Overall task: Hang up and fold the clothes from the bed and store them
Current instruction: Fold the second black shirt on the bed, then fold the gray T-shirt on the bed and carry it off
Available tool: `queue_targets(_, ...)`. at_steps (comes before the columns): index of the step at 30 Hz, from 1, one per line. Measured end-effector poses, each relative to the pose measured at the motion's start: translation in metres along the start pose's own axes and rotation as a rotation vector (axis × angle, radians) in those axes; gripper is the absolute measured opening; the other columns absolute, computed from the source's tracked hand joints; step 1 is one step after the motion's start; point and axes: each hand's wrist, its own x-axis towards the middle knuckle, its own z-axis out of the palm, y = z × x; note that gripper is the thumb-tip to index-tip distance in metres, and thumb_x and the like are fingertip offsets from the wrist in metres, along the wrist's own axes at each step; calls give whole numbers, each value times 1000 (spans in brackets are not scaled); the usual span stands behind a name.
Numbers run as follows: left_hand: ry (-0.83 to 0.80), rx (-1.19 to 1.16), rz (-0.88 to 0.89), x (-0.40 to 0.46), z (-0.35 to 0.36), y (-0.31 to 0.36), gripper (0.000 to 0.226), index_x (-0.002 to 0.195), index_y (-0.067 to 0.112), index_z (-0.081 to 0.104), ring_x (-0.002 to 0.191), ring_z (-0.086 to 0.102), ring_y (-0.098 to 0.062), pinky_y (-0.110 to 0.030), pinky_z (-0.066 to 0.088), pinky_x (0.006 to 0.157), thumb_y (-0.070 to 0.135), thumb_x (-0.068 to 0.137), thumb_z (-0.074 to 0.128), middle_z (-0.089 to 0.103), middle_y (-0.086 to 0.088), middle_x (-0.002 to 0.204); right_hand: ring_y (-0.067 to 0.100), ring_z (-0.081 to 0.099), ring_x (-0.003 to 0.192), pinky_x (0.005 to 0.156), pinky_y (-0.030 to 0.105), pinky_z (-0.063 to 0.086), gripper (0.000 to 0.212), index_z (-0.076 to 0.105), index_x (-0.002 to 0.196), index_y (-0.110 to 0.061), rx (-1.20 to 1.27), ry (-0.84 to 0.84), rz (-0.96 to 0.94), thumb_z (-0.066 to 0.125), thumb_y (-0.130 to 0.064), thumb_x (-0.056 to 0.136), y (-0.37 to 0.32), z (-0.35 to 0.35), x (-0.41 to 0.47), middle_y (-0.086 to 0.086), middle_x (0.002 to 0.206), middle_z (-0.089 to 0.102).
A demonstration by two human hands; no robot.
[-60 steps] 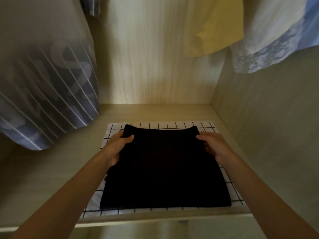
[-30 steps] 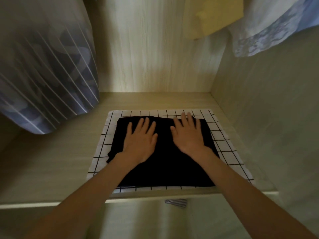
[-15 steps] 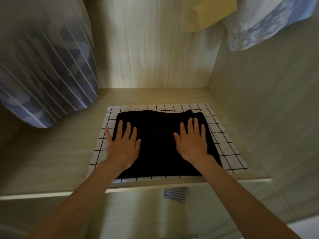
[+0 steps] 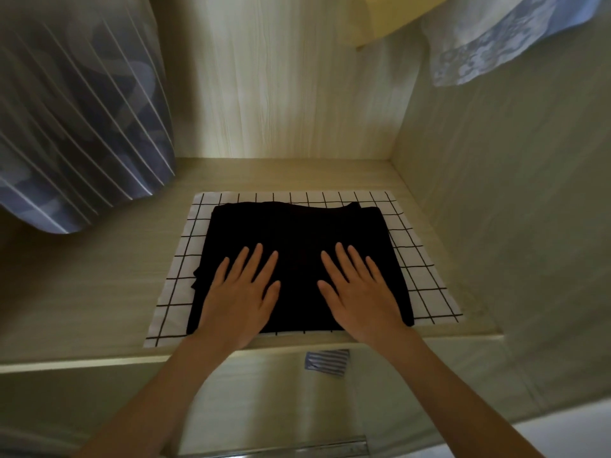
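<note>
A folded black garment (image 4: 297,233) lies on top of a folded white cloth with a black grid pattern (image 4: 426,279), both on a wooden wardrobe shelf (image 4: 99,292). My left hand (image 4: 241,295) presses flat on the near left part of the black garment, fingers straight and spread. My right hand (image 4: 360,292) presses flat on its near right part in the same way. Neither hand grips anything.
A blue-grey striped garment (image 4: 76,127) hangs at the left. A yellow garment (image 4: 390,14) and a white-and-blue lace one (image 4: 496,38) hang at the upper right. A small striped blue cloth (image 4: 327,361) shows below the shelf's front edge. The wardrobe's side wall (image 4: 512,193) is close on the right.
Two seconds ago both hands gripped the black garment's far corners. They then let go and laid flat on it, sliding toward the near edge. The view has tilted down.
</note>
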Motion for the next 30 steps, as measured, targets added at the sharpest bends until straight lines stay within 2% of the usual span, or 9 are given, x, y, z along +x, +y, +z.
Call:
queue_targets(3,-24,-26,-45,-7,-2,-6,81,151,28,4,151,7,-19,-45,9,120,64,84,-26,8,3,161,15,-21,149,119,37,-11,80,-14,154,-29,36,-46,63,-21,-65,83,15,-2,-10,-2,163,-19)
queue_targets(7,-184,-41,-87,-6,-12,-9,79,145,31,-17,149,-15,-12,-41,-5,120,63,73,-22,-13,6,162,19,-20,149,121,37,-9,59,-12,155,-22,67,-164,42,9,-46,105,28,-9,-11,4,163,-20)
queue_targets(9,-280,-25,-103,-3,-20,-9,74,150,29,-15,149,-15,-13,-41,-5,120,66,86,-9,-14,4,163,21,-16,151,122,40,-5,61,-9,156,-19,50,-206,14,13,-44,106,29,-19,-7,7,164,-17)
queue_targets(11,-356,-69,-127,-3,-29,-9,62,154,27,-7,150,-13,-15,-42,-3,120,54,102,13,-12,2,163,25,-8,152,122,43,0,61,-3,157,-14,-3,-245,-5,18,-42,107,28,-30,-4,11,164,-10)
queue_targets(15,-408,-265,-173,-19,-61,-11,61,156,24,12,151,3,-17,-36,8,121,44,103,36,5,0,164,30,22,147,118,39,20,55,21,155,-8,0,-354,-96,28,-36,108,19,-63,-5,15,161,20)
queue_targets(19,-222,-690,-259,-55,-100,-17,46,142,24,48,136,43,-14,-32,28,117,39,99,52,50,6,145,21,48,131,106,29,36,42,53,138,-12,290,-359,-300,38,-33,106,-10,-104,-14,6,142,54)
queue_targets(22,-35,-1033,-362,-84,-131,-26,30,123,24,62,116,62,-10,-31,42,106,37,97,57,70,4,119,2,57,117,107,25,39,28,64,123,-26,638,-335,-395,47,-35,103,-41,-127,-20,-12,124,64)
queue_targets(26,209,-1310,-504,-137,-170,-49,30,117,11,64,110,67,-26,-39,49,99,25,103,41,73,-9,110,6,68,106,105,31,47,32,65,121,-15,969,-370,-532,45,-33,104,-94,-146,-27,-3,113,73)
queue_targets(30,324,-1433,-619,-221,-199,-72,42,120,7,63,109,67,-28,-40,50,97,34,92,46,70,-14,116,20,69,107,100,36,50,36,64,118,-8,1191,-517,-657,43,-33,102,-165,-151,-47,7,112,73)
